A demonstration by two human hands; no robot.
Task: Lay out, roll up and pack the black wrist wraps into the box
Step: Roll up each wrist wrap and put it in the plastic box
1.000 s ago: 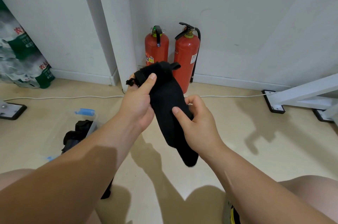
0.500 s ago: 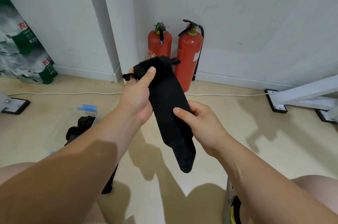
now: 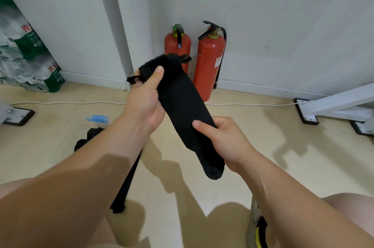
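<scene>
A black wrist wrap [image 3: 182,106] is stretched out in the air in front of me, slanting from upper left to lower right. My left hand [image 3: 145,102] grips its upper end, thumb on top. My right hand [image 3: 220,138] pinches its lower part, and the tip of the wrap hangs below that hand. A second black wrap [image 3: 125,185] lies as a long strip on the floor under my left forearm. A clear plastic box [image 3: 60,136] with a blue clip [image 3: 98,119] stands on the floor at the left, with black fabric [image 3: 91,136] in it.
Two red fire extinguishers [image 3: 208,69] stand against the wall straight ahead. A white cable [image 3: 66,103] runs along the floor. White frame feet [image 3: 332,106] sit at the right, a black-edged foot [image 3: 18,116] and stacked bottle packs [image 3: 26,59] at the left.
My right hand has slid down the wrap toward its lower end, pulling it straighter. My left hand keeps its hold on the top.
</scene>
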